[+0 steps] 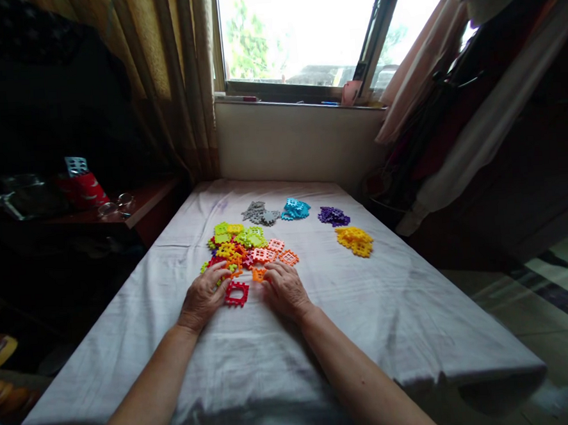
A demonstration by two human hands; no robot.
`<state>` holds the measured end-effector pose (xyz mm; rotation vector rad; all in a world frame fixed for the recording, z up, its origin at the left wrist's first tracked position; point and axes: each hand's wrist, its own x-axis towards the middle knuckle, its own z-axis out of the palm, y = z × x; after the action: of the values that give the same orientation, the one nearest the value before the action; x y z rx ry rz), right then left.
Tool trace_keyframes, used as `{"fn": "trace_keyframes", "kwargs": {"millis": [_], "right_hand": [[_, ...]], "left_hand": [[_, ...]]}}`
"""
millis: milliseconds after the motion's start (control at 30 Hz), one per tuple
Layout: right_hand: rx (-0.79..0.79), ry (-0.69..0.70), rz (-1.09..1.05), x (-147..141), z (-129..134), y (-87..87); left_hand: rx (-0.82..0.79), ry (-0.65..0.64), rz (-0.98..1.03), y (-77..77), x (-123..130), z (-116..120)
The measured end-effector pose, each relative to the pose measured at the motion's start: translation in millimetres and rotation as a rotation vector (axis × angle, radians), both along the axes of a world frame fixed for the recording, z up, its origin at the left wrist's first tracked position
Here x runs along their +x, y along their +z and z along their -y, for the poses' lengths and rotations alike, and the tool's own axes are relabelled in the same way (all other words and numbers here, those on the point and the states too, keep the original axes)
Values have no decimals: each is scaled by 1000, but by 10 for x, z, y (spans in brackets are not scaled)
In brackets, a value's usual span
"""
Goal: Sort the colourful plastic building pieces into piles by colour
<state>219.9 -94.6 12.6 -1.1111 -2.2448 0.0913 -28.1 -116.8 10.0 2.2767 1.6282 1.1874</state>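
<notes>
A mixed pile of notched plastic building tiles (254, 237) in lime, yellow, orange, red and pink lies on the cloth. At its near left edge my left hand (205, 297) curls its fingers against the pieces. Bits of lime and orange show by the fingertips, but what they grip is partly hidden. A red square tile (237, 293) with an open middle lies flat beside the left thumb. My right hand (286, 289) is closed, its fingertips on an orange tile (259, 275) at the pile's near side. An orange-pink tile (289, 258) lies just beyond those fingers.
Farther back are separate heaps of grey tiles (260, 213), light-blue tiles (295, 208), purple tiles (333, 216) and yellow tiles (355, 241). A pale cloth (368, 335) covers the table. Eyeglasses (115, 207) rest on a dark side desk to the left. Clothes hang at the right.
</notes>
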Motion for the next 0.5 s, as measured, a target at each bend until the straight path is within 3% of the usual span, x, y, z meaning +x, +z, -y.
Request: {"fn": "trace_keyframes", "kwargs": {"millis": [133, 333, 500], "right_hand": [[41, -163, -139, 140, -72, 3], [86, -594, -406, 756, -358, -40], [-148, -799, -290, 1023, -419, -74]], "left_hand": [[9, -24, -48, -31, -16, -14], [83, -23, -156, -33, -26, -26], [114, -11, -238, -34, -31, -32]]}}
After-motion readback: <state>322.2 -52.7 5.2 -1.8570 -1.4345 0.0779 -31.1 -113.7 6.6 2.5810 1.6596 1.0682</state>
